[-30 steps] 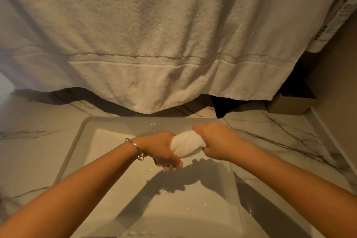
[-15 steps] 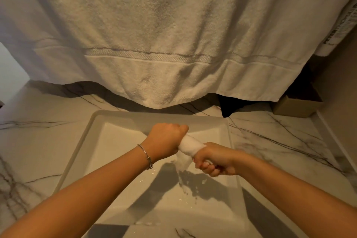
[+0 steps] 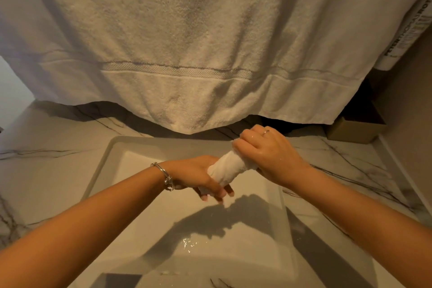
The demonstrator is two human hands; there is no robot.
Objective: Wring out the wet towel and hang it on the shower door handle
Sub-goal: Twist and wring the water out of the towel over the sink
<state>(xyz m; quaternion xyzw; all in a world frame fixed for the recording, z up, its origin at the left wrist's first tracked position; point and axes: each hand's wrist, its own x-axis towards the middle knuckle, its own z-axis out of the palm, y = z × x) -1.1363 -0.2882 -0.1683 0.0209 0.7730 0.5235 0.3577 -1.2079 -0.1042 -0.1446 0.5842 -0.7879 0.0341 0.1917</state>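
Observation:
A small white wet towel is rolled into a tight twisted bundle, held over a white rectangular basin. My left hand, with a bracelet at the wrist, grips its lower left end, fingers curled underneath. My right hand, wearing a ring, is clenched around its upper right end. Drops and a wet patch glisten on the basin floor below. No shower door handle is in view.
A large cream bath towel hangs just behind the basin and fills the upper view. Marble counter surrounds the basin. A cardboard box sits at the back right beside a wall.
Both hands have twisted the towel the other way: my right hand rose to the upper right, my left hand dropped and turned palm up. More water lies in the basin.

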